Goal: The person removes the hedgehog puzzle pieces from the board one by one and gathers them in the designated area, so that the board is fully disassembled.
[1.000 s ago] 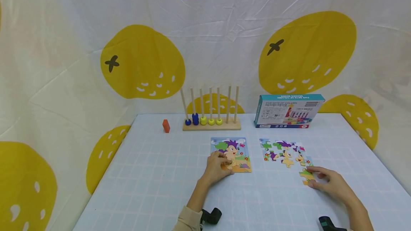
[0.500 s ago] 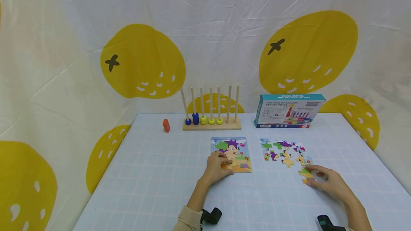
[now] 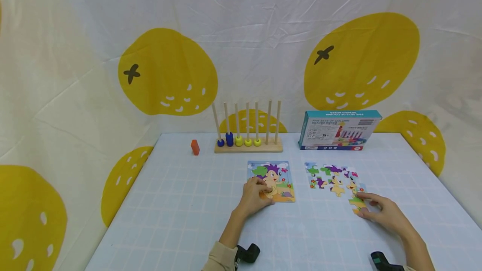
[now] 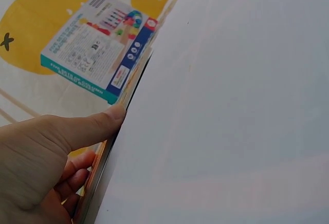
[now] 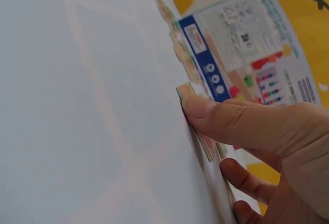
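A square puzzle board (image 3: 285, 191) with a purple-haired hedgehog picture lies near the middle of the table. My left hand (image 3: 253, 198) holds its near left corner, thumb along the front edge and bent fingers over the picture; the left wrist view shows the thumb (image 4: 97, 129) at the board's edge. To the right, several loose puzzle pieces (image 3: 337, 187) form a partly joined copy of the picture. Between thumb and index finger my right hand (image 3: 385, 212) pinches a green and orange puzzle piece (image 3: 355, 204), close below the joined ones. It appears edge-on, a thin piece (image 5: 186, 89), in the right wrist view.
A wooden bead rack (image 3: 248, 147) with blue and yellow beads on some of its pegs stands behind the board. Right of it is an upright toy box (image 3: 339, 131). An orange block (image 3: 195, 147) stands at the back left. Patterned cloth hangs behind the table.
My right hand has slid a little to the left and away from me, bringing the pinched puzzle piece closer to the other pieces. The left hand and board stay where they were.
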{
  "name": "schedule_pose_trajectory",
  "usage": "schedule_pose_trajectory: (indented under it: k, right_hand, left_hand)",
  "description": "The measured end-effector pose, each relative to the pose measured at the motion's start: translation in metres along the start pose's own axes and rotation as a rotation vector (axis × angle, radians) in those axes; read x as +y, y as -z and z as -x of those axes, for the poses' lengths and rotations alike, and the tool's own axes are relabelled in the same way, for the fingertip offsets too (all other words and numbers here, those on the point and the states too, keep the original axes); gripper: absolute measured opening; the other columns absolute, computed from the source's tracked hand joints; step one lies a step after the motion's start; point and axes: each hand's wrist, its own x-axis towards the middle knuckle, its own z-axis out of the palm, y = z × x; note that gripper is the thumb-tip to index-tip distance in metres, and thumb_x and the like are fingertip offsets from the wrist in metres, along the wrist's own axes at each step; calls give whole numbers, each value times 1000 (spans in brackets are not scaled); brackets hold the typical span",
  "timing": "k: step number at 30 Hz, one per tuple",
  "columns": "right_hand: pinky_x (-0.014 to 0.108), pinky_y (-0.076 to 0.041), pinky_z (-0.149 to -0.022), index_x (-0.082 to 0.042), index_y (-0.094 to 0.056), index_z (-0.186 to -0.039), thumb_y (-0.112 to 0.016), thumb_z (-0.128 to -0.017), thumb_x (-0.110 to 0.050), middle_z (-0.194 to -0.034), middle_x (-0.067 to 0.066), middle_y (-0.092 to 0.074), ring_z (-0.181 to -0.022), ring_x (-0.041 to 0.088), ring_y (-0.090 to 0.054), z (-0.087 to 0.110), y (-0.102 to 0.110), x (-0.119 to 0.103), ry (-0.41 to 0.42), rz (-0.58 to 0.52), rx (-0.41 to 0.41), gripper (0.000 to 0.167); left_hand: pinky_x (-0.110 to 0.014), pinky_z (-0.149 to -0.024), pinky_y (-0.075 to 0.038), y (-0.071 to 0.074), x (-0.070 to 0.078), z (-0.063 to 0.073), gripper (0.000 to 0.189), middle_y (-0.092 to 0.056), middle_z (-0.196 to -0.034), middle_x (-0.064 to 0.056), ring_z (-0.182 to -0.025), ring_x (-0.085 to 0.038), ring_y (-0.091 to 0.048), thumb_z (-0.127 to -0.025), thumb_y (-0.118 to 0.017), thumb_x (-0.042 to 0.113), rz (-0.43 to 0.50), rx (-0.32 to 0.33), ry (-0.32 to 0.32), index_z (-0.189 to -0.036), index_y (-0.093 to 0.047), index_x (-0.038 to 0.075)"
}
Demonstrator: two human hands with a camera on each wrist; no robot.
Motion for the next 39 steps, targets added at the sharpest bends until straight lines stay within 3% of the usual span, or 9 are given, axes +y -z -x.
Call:
schedule_pose_trajectory:
  k: [13,24,39]
  right_hand:
    - [50,-45,-77,1,-57,-125,-73,-80,-34,-125,30,-51,-101,38,-50,-2,-4,-2,-19,-10,22,59]
    - [47,-44,-76,4,-54,-126,-75,-77,-39,-120,29,-54,-99,35,-51,-1,-4,1,-54,-26,53,69]
    - [42,-44,-74,4,-56,-125,-73,-80,-38,-114,26,-57,-95,32,-52,1,-4,1,-32,-12,74,64]
  left_hand:
    - [-39,-89,-35,-1,-1,0,33,-55,-102,-1,-98,-18,-44,-71,-82,30,8,-5,5,-96,-75,10]
    - [-38,-89,-35,0,-1,0,32,-55,-102,-1,-98,-18,-45,-71,-82,29,15,-2,4,-95,-75,10]
    - [-39,-90,-35,0,0,1,33,-55,-103,-1,-100,-18,-44,-72,-81,30,9,-16,15,-98,-75,10]
